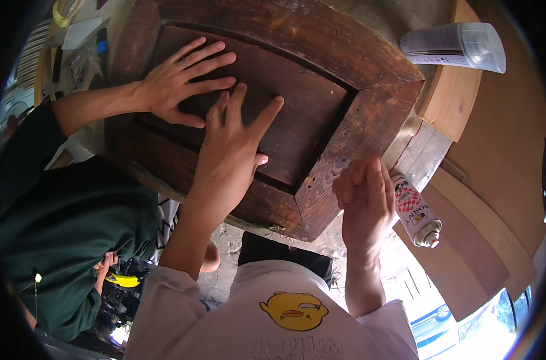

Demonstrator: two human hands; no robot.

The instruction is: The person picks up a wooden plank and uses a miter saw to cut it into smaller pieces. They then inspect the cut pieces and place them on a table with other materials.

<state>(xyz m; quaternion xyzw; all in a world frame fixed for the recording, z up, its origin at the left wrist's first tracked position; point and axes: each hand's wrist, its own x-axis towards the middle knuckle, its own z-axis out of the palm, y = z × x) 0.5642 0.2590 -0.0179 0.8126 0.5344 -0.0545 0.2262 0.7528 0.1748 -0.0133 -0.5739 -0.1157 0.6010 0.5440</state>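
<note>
A dark brown wooden panel [369, 129] with a raised frame around a recessed middle lies in front of me. My left hand [231, 135] rests on its recessed part with the fingers spread. Beside the panel's near right corner, my right hand [366, 195] is closed, its fingers curled; what they hold, if anything, is hidden. Just right of that hand is a spray can [415, 207] with a white nozzle and a red-and-white check pattern. Another person's hand [180, 84] reaches in from the left and lies spread on the panel, close to my left fingers.
A cylinder with a clear plastic end [483, 47] lies at the far right, by a light wood block [451, 99]. Curved wooden boards [471, 240] stretch along the right side. The person in a dark green shirt [75, 216] is close on my left.
</note>
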